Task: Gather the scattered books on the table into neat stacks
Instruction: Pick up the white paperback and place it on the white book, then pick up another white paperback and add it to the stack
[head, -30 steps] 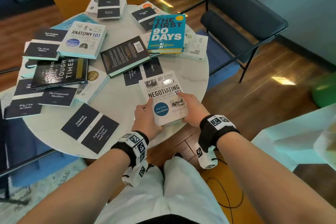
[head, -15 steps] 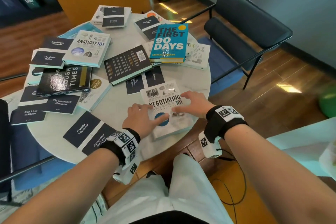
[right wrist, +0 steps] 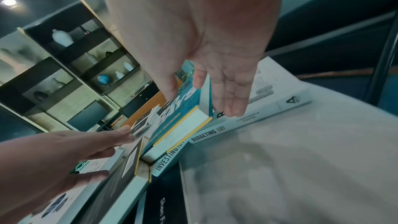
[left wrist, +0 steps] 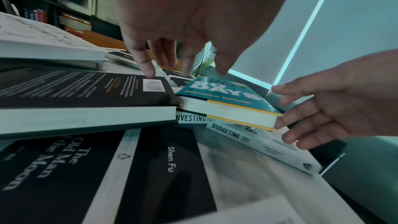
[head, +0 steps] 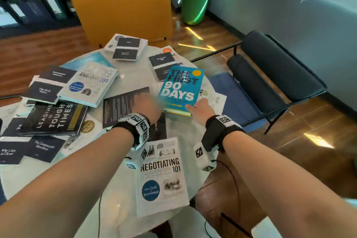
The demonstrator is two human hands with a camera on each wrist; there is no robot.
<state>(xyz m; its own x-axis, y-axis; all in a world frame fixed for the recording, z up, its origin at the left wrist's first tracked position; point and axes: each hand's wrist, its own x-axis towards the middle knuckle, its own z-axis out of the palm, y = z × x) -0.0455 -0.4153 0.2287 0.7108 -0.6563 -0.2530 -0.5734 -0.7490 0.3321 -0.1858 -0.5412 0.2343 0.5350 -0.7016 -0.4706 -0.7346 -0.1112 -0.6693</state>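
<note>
The blue book "The First 90 Days" lies on top of the white "Investing 101" and "Budgeting 101" at the table's right middle. My right hand touches its near right corner, fingers straight along the side and thumb on the cover. My left hand, blurred, hovers with fingers hanging loose over the book's left edge and the corner of a black back-cover book. It holds nothing. "Negotiating 101" lies flat at the near table edge between my forearms.
The round white table carries several more books: "Anatomy 101", "Leading in Tough Times" and dark booklets at the left and back. An orange chair stands behind, a dark chair to the right, a green planter beyond.
Both hands let go of "Negotiating 101", which now lies flat at the near edge, and moved forward to the blue book. My view has tilted up.
</note>
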